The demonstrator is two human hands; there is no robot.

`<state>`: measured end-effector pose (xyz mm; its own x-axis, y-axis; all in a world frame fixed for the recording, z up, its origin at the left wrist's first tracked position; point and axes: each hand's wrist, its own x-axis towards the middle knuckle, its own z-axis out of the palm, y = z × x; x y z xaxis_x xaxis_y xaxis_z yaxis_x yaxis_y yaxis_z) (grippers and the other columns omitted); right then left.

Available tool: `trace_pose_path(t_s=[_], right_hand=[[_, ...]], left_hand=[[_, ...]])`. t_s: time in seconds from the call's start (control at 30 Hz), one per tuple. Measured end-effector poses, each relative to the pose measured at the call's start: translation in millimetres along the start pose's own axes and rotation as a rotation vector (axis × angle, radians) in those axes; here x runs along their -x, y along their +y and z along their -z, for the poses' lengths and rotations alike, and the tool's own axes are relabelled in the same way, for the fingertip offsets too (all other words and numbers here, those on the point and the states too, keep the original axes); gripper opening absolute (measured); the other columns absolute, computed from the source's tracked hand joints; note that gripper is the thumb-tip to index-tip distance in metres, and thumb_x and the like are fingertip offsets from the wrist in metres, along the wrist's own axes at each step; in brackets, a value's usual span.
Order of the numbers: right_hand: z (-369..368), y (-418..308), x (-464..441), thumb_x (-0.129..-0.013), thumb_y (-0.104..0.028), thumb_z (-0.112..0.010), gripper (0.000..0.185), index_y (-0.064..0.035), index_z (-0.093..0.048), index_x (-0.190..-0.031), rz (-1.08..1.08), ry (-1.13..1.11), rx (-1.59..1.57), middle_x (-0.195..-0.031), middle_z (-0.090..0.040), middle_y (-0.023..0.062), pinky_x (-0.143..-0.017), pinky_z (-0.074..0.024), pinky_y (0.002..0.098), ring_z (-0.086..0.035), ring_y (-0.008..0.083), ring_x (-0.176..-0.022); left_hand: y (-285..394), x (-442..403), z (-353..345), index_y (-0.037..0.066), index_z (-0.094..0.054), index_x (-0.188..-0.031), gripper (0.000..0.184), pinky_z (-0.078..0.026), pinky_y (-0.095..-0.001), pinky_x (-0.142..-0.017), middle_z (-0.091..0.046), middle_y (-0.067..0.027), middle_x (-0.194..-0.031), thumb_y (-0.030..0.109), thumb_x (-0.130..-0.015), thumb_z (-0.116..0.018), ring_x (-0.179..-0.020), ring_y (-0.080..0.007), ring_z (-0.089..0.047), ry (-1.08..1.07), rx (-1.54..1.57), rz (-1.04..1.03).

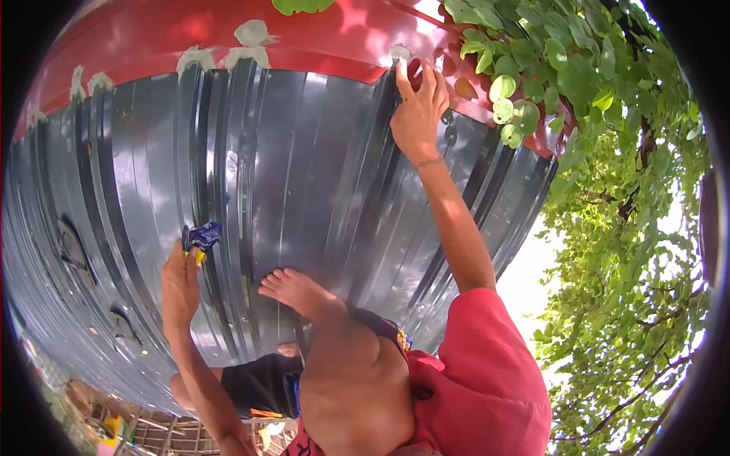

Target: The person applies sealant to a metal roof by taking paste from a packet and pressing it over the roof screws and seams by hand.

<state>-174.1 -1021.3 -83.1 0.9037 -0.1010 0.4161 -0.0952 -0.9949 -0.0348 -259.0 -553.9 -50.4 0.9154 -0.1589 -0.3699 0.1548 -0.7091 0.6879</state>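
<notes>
Grey ribbed metal sheeting (308, 144) spans the middle and left of the frame; a glossy red metal strip (327, 49) runs along its upper edge. Right hand (418, 125), upper centre: fingers loosely extended, grasping nothing visible, index fingertip at a whitish, putty-like patch (399, 52) on the seam. Left hand (179, 277), left of centre: pinching a crumpled dark-blue plastic packet (202, 234), yellow showing near the fingers. Similar pale lumps (251, 45) dot the seam at upper left.

In the way: round-leaved green foliage (566, 61) overhangs the upper right, its lowest leaves near the right hand; a bent bare knee (353, 372) blocks the sheeting at lower centre. Bare foot (296, 292) rests just above. Two dark sandal-like objects (74, 251) lie at far left, well apart from the patch.
</notes>
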Motion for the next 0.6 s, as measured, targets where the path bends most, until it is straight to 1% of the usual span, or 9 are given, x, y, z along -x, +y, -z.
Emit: trace_pose_path(t_s=[0.07, 0.17, 0.3, 0.33, 0.43, 0.53, 0.6], right_hand=[[2, -4, 3, -0.079, 0.010, -0.060, 0.068, -0.0143, -0.060, -0.142, 0.040, 0.029, 0.025, -0.156, -0.037, 0.0217, -0.119, -0.0251, 0.0566, -0.032, 0.0436, -0.145], [11, -1, -3, -0.078, 0.011, -0.060, 0.067, -0.0138, -0.061, -0.140, 0.009, 0.102, -0.075, -0.154, -0.039, 0.0221, -0.119, -0.0258, 0.0572, -0.033, 0.0436, -0.143], [0, 14, -17, -0.078, 0.007, -0.064, 0.063, -0.0137, -0.064, -0.138, -0.045, 0.100, -0.138, -0.153, -0.041, 0.0228, -0.117, -0.0273, 0.0588, -0.034, 0.0454, -0.142], [-6, 18, -21, -0.078, 0.005, -0.066, 0.063, -0.0144, -0.063, -0.137, -0.016, 0.123, -0.137, -0.152, -0.041, 0.0230, -0.117, -0.0278, 0.0596, -0.035, 0.0462, -0.141], [-1, 10, -29, -0.079, 0.004, -0.067, 0.061, -0.0162, -0.064, -0.136, 0.002, 0.097, -0.084, -0.150, -0.042, 0.0216, -0.117, -0.0285, 0.0591, -0.035, 0.0449, -0.141], [3, 5, -32, -0.080, 0.003, -0.067, 0.061, -0.0189, -0.063, -0.137, 0.104, 0.103, 0.023, -0.149, -0.044, 0.0194, -0.117, -0.0295, 0.0597, -0.036, 0.0429, -0.142], [-1, 9, -26, -0.080, 0.005, -0.065, 0.063, -0.0202, -0.062, -0.139, 0.171, 0.138, 0.077, -0.149, -0.045, 0.0186, -0.118, -0.0300, 0.0602, -0.037, 0.0416, -0.143]], left_hand=[[0, -1, 0, -0.004, -0.053, -0.108, 0.018, -0.046, -0.0412, -0.065, -0.063, -0.0200, -0.081, 0.013, -0.109, -0.049, -0.065, -0.0326, -0.055, 0.000, 0.009, -0.012], [-6, -1, 3, -0.004, -0.052, -0.108, 0.018, -0.046, -0.0410, -0.065, -0.063, -0.0204, -0.082, 0.014, -0.108, -0.049, -0.066, -0.0342, -0.056, 0.007, 0.025, -0.038], [-9, -1, 4, -0.004, -0.052, -0.108, 0.018, -0.046, -0.0414, -0.065, -0.064, -0.0212, -0.082, 0.013, -0.108, -0.049, -0.067, -0.0368, -0.057, 0.006, 0.031, -0.061], [-10, -1, 4, -0.005, -0.052, -0.108, 0.018, -0.046, -0.0415, -0.065, -0.064, -0.0214, -0.082, 0.013, -0.108, -0.049, -0.067, -0.0376, -0.057, 0.010, 0.019, -0.066], [-8, 1, 5, -0.005, -0.053, -0.109, 0.018, -0.046, -0.0423, -0.065, -0.064, -0.0216, -0.081, 0.013, -0.108, -0.049, -0.068, -0.0380, -0.058, -0.001, 0.025, -0.079], [-9, 0, 4, -0.005, -0.054, -0.110, 0.020, -0.047, -0.0423, -0.066, -0.063, -0.0221, -0.080, 0.014, -0.108, -0.049, -0.067, -0.0379, -0.058, 0.009, 0.033, -0.078], [-18, 0, 5, -0.006, -0.054, -0.110, 0.020, -0.048, -0.0423, -0.066, -0.063, -0.0226, -0.080, 0.014, -0.109, -0.050, -0.067, -0.0372, -0.058, 0.009, -0.023, -0.063]])
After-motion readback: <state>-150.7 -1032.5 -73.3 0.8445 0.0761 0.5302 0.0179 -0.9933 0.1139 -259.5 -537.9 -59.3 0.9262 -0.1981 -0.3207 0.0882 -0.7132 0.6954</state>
